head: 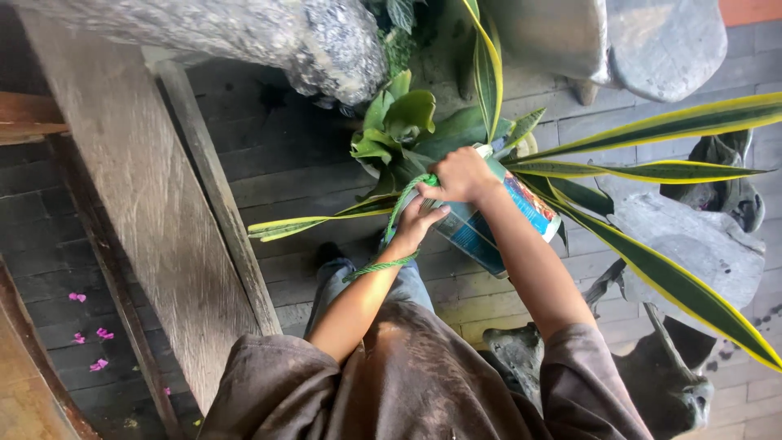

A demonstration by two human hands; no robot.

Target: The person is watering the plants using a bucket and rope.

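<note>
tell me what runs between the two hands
In the head view, a green cord runs from the right hand down past the left hand.

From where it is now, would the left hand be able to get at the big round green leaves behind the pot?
Probably yes. The left hand grips the green rope beside the pot, and the broad green leaves sit just beyond it with nothing between. It would have to let go of the rope first.

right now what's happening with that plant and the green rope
A person standing on a dark brick floor holds a potted plant with long yellow-edged leaves, its pot wrapped in a blue printed bag. The right hand grips a green rope at the pot's top, and the left hand holds the same rope lower down. A wooden bench stands alongside.
</note>
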